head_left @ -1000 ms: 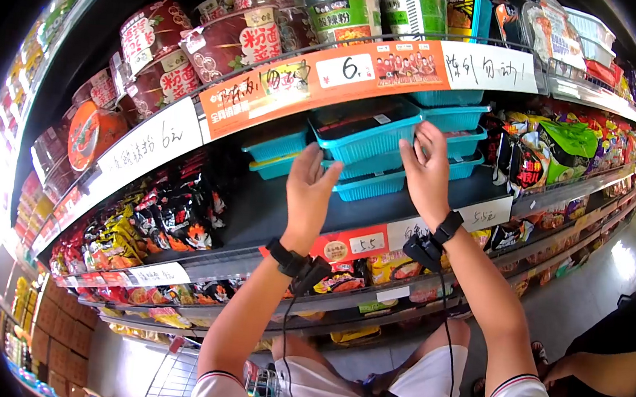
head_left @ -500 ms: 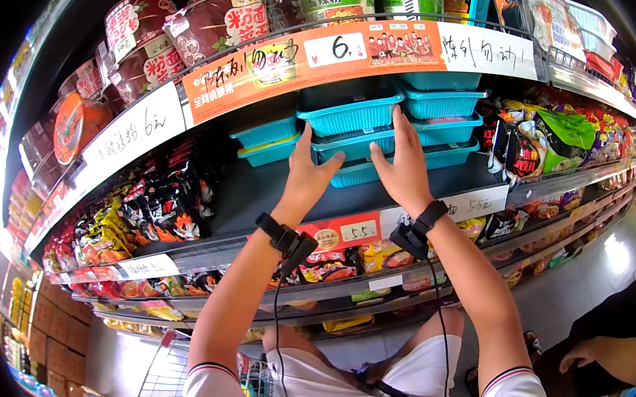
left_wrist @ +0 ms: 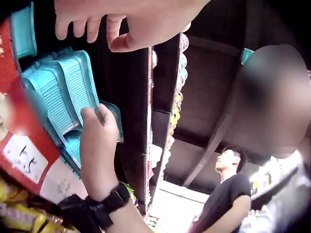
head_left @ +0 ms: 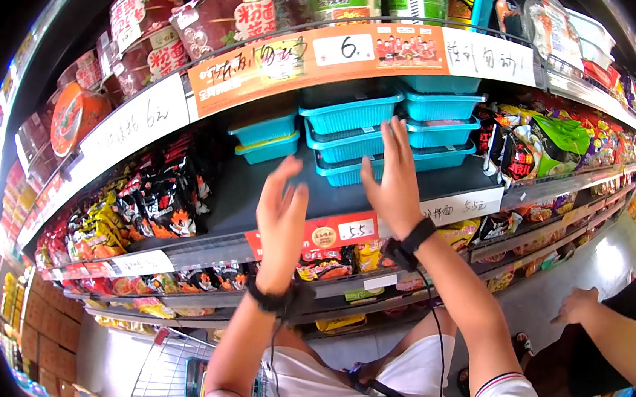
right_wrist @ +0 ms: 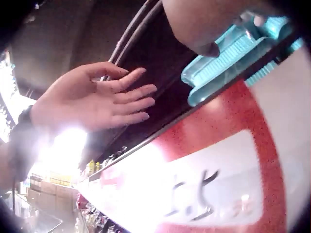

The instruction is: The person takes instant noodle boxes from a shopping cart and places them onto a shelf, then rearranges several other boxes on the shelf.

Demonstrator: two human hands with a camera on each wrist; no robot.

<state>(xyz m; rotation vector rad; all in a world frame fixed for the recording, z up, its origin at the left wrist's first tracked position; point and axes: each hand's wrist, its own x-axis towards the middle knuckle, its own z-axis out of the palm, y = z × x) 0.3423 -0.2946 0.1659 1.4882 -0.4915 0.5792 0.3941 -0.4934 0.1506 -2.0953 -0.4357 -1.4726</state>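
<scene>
Three turquoise plastic food boxes (head_left: 352, 116) with dark lids are stacked on the dark shelf, under the orange price strip. My right hand (head_left: 396, 183) is beside the stack's right front, fingers extended upward and thumb apart. In the left wrist view the right hand (left_wrist: 99, 141) overlaps the boxes (left_wrist: 63, 90). My left hand (head_left: 282, 222) is in front of the shelf, below and left of the stack, away from the boxes. The right wrist view shows that left hand (right_wrist: 102, 99) with fingers spread and nothing in its palm.
More turquoise boxes stand left (head_left: 264, 139) and right (head_left: 445, 132) of the stack. Bagged noodles (head_left: 159, 200) line the shelf, with noodle buckets (head_left: 219, 27) above. A wire cart (head_left: 167, 367) is at lower left. Another person's arm (head_left: 609, 330) is at right.
The top box, tilted forward between both hands at first, now sits level on the stack. My left hand has drawn back toward me; the right stays near the stack.
</scene>
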